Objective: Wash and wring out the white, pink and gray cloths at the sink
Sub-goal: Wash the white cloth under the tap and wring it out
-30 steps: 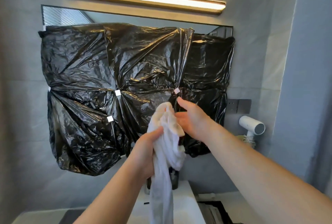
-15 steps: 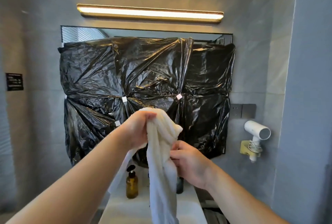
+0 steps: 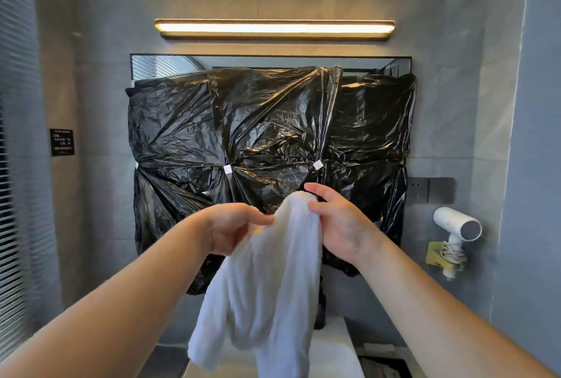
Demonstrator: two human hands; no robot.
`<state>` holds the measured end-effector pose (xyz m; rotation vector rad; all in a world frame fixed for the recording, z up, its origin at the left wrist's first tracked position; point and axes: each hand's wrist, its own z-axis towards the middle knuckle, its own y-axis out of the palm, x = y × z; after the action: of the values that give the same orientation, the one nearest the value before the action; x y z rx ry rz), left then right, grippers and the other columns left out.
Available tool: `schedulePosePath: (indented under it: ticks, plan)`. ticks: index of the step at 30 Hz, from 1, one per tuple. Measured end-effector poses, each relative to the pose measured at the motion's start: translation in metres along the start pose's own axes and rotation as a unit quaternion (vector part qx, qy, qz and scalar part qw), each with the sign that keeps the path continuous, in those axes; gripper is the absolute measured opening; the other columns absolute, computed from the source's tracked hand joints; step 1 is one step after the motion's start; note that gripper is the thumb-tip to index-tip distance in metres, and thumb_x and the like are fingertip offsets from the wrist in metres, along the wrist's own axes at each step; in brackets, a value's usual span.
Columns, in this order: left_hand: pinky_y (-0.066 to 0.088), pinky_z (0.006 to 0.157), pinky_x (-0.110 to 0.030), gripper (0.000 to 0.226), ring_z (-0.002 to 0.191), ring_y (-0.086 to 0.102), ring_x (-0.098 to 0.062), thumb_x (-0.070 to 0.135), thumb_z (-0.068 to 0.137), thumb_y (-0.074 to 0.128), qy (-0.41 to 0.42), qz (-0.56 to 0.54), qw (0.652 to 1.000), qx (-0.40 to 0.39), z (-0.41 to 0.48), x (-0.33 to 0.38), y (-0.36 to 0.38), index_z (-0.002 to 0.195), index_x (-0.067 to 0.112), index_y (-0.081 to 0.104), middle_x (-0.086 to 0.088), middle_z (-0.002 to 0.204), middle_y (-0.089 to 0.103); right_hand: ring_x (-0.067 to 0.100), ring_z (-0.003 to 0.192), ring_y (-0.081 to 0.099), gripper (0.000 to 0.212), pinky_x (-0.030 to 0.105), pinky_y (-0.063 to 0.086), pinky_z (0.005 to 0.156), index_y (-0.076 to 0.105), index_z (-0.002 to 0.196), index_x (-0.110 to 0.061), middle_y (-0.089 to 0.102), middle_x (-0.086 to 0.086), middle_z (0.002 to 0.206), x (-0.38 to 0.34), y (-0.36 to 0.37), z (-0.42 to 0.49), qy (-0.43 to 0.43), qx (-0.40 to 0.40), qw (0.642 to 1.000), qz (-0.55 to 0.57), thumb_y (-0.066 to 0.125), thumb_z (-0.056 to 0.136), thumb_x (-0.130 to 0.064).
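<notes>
The white cloth [image 3: 273, 271] hangs from the left hand [image 3: 233, 229] and right hand [image 3: 343, 226] straight down over the sink [image 3: 334, 350], blocking the middle and hiding most of the basin. Just behind the hands the crinkled black plastic sheet [image 3: 273, 122] closes off the back wall. At the sink's back edge a dark upright thing [image 3: 320, 314], partly hidden, stands just right of the cloth. Off the sink's right edge a hair dryer [image 3: 455, 223] juts from the wall. Open air lies left of the left forearm, and between the right forearm and the dryer.
</notes>
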<state>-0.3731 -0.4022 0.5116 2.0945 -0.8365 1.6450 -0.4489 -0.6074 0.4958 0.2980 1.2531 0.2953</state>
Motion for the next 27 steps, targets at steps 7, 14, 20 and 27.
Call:
schedulePosePath:
  ticks: [7,14,20,27]
  plan:
    - [0.057,0.082,-0.041,0.027,0.098,0.071,-0.029,0.020,0.100,0.059,0.032,0.054,0.984,0.167,-0.006,0.032,-0.023,0.116,-0.001,0.066,-0.018,0.111,0.074,0.019,0.075,0.062,0.020,0.027,0.048,0.055,0.062,0.118,-0.012,0.065,0.010,0.096,-0.009,-0.018,0.015,-0.024,0.093,0.987,-0.133,0.051,0.102,-0.005]
    - [0.056,0.077,-0.039,0.029,0.085,0.063,-0.025,0.011,0.088,0.074,0.191,-0.001,0.922,0.337,0.013,0.041,-0.042,0.114,-0.001,0.067,-0.012,0.103,0.069,0.027,0.092,0.066,0.027,0.037,0.055,0.076,0.064,0.114,-0.011,0.065,0.017,0.113,-0.030,-0.035,0.021,-0.037,0.124,0.970,-0.204,0.059,0.093,0.005]
    - [0.061,0.056,-0.045,0.029,0.086,0.066,-0.036,0.028,0.107,0.042,0.112,0.181,0.917,0.336,0.017,0.053,-0.038,0.116,0.003,0.053,-0.015,0.101,0.059,0.029,0.102,0.063,0.018,0.042,0.050,0.094,0.060,0.116,0.002,0.066,0.018,0.105,-0.047,-0.053,0.029,0.041,0.167,0.979,-0.109,0.052,0.101,0.000]
    - [0.053,0.097,-0.045,0.014,0.109,0.065,-0.031,0.013,0.097,0.065,0.041,0.111,0.976,0.184,0.021,0.067,-0.055,0.106,0.004,0.060,-0.015,0.120,0.066,0.031,0.114,0.063,0.011,0.047,0.050,0.105,0.071,0.102,-0.007,0.066,0.018,0.121,-0.048,-0.065,0.045,0.061,0.257,0.952,-0.155,0.067,0.093,-0.002]
